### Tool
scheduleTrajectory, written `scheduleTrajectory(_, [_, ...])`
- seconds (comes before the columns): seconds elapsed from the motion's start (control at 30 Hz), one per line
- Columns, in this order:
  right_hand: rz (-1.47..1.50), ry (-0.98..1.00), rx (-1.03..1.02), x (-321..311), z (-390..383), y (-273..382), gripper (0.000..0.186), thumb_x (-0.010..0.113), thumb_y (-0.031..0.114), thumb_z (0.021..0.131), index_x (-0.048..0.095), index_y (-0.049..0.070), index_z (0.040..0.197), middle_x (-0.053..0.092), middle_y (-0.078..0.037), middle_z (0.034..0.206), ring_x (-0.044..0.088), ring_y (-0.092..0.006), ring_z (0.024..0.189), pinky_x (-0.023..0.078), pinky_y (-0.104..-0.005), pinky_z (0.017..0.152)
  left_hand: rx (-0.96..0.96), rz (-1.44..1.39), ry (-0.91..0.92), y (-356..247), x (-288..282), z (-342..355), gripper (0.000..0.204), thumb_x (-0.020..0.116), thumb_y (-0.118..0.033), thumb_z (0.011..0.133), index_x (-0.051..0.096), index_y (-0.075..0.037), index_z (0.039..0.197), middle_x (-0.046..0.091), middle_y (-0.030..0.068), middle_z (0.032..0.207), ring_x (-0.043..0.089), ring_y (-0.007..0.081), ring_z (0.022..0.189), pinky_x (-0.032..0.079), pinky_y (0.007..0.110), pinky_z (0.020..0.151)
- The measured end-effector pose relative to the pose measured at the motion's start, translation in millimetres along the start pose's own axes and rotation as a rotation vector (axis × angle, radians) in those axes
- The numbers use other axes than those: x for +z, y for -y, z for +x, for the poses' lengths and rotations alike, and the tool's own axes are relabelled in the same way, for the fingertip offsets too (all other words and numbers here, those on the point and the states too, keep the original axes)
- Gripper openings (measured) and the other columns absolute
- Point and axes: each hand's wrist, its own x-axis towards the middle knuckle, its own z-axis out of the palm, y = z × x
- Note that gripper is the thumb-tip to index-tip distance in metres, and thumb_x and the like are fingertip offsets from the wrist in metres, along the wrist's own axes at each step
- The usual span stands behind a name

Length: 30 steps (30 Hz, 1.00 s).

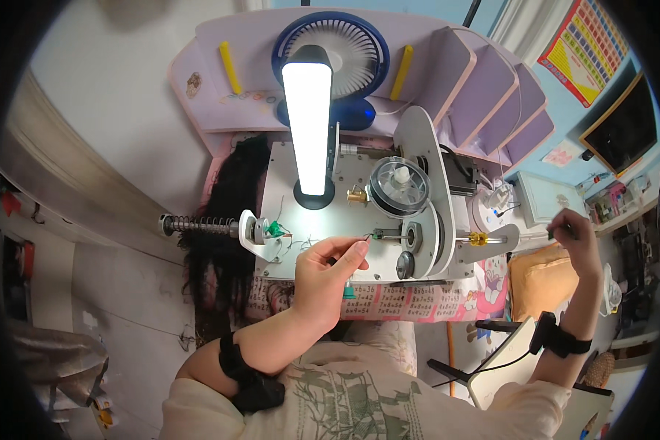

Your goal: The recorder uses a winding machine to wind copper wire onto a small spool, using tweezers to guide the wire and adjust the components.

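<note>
My left hand (332, 279) is over the front of a white machine plate (282, 198), thumb and forefinger pinched beside a small green-tipped spindle fitting (378, 235); what they hold is too small to make out. Left of it is a spring-loaded shaft (205, 225) with green material (275, 229) and loose thin strands at its end. A green piece (349, 292) shows below the hand. Right of it are metal discs, a clear wheel (400, 187) and a yellow fitting (478, 239). My right hand (573, 238) is raised beyond the machine's right end, fingers curled around something small and dark.
A bright lamp (306, 128) stands on the plate, before a blue fan (330, 33) and lilac shelves (477, 95). Long black hair (227, 191) hangs at the table's left. A tan cushion (543, 279) and chair (502, 370) are at the right.
</note>
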Motion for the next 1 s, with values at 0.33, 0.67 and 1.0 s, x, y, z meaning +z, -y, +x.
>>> scheduleTrajectory(0.33, [0.039, 0.109, -0.010, 52.6, -47.5, 26.1, 0.010, 0.063, -0.006, 0.074, 0.064, -0.001, 0.082, 0.059, -0.004, 0.074, 0.053, -0.0093, 0.067, 0.041, -0.0237, 0.061, -0.010, -0.010, 0.003, -0.3, -3.4, -0.5, 0.015, 0.067, -0.011, 0.085, 0.066, -0.001, 0.096, 0.064, 0.0036, 0.080, 0.054, 0.0050, 0.070, 0.039, 0.019, 0.063])
scheduleTrajectory(0.67, [0.235, 0.190, 0.225, 159.4, -84.3, -62.3, 0.013, 0.069, -0.002, 0.078, 0.066, 0.001, 0.089, 0.067, -0.006, 0.083, 0.063, -0.0119, 0.076, 0.050, -0.0252, 0.068, -0.001, 0.002, 0.003, 1.9, 3.9, -1.7, 0.016, 0.067, -0.011, 0.085, 0.067, 0.000, 0.096, 0.064, 0.0045, 0.079, 0.051, 0.0038, 0.068, 0.034, 0.018, 0.057])
scheduleTrajectory(1.0, [-0.093, -0.412, -0.006, 307.3, -84.5, -68.9, 0.029, 0.078, 0.010, 0.059, 0.058, 0.005, 0.078, 0.057, -0.010, 0.068, 0.057, -0.0292, 0.064, 0.047, -0.0366, 0.059, -0.028, -0.074, -0.005, 1.0, 2.7, -6.8, 0.017, 0.068, -0.012, 0.085, 0.066, 0.000, 0.096, 0.063, 0.0038, 0.080, 0.042, 0.0019, 0.064, 0.029, 0.017, 0.053])
